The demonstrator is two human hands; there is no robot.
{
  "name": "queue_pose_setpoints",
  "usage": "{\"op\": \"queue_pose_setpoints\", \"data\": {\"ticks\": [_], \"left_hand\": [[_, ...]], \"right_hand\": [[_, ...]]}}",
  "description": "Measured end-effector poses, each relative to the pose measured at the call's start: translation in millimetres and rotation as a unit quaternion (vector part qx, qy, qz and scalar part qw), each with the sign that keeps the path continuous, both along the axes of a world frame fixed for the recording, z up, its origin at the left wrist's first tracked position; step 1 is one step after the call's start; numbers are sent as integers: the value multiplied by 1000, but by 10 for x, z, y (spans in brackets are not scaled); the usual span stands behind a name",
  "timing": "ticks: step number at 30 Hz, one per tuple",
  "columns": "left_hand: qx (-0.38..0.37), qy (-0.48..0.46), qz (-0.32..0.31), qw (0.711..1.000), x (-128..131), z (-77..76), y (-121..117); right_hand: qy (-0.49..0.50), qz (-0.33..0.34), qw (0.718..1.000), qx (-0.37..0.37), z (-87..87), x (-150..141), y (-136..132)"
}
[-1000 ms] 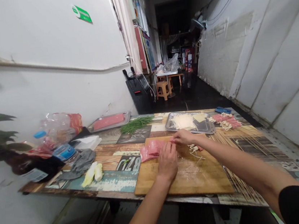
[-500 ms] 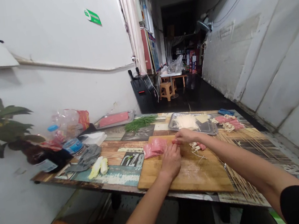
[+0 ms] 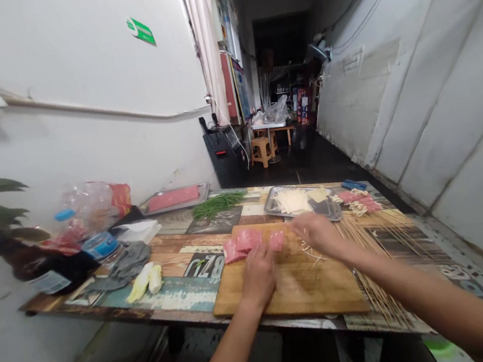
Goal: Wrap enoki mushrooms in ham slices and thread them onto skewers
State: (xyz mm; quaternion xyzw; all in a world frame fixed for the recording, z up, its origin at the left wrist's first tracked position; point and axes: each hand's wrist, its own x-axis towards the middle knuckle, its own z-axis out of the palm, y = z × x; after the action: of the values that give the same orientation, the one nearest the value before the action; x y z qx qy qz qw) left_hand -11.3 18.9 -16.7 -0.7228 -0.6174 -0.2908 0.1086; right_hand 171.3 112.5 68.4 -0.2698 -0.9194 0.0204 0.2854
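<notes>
Pink meat slices [image 3: 242, 242] lie in overlapping folds at the back left of a wooden cutting board [image 3: 299, 291]. A single meat slice [image 3: 276, 240] rests flat to their right. My left hand [image 3: 259, 273] is low over the board between the two, its fingers stretched forward beside the folded slices, with no object visible in them. Smeared by motion, my right hand [image 3: 316, 233] hovers over the right side of the board, close to loose enoki mushroom strands [image 3: 314, 255]. Its fingertips are too blurred to show whether they hold anything.
Behind the board stands a tray [image 3: 335, 210] of enoki mushrooms [image 3: 294, 201]. Meat-wrapped enoki rolls [image 3: 361, 200] and bamboo skewers [image 3: 381, 293] are at right. Green chives [image 3: 218, 204], a meat tray [image 3: 173, 198], cabbage leaves [image 3: 146, 281], a grey cloth [image 3: 130, 262] and bottles occupy the left.
My hands have moved apart: the left toward the folded meat, the right away to the right. A flat slice now shows between them. The view has shifted slightly right.
</notes>
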Motion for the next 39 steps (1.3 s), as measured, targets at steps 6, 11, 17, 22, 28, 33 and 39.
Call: {"op": "queue_pose_setpoints", "data": {"ticks": [6, 11, 17, 22, 28, 33, 39], "left_hand": [[60, -13, -7, 998, -146, -124, -309], [66, -2, -25, 998, -103, -88, -319], [79, -8, -31, 996, -112, -116, -343], [80, -11, -32, 996, -106, -123, -354], [79, -12, -41, 996, -103, -80, -356], [69, -25, -44, 996, -92, -74, -358], [101, -68, -45, 992, -165, -15, -294]], "right_hand": [[-46, 93, 992, 73, -521, 309, -569], [-106, -71, 992, 19, -165, 347, 485], [-289, -67, 955, 21, -186, 4, 1555], [-316, -14, 948, 36, -334, -402, 1857], [-328, 51, 943, 30, -355, -608, 1986], [-251, -4, 968, 27, -222, -492, 2077], [103, -111, 978, -143, 203, -234, 1954]]}}
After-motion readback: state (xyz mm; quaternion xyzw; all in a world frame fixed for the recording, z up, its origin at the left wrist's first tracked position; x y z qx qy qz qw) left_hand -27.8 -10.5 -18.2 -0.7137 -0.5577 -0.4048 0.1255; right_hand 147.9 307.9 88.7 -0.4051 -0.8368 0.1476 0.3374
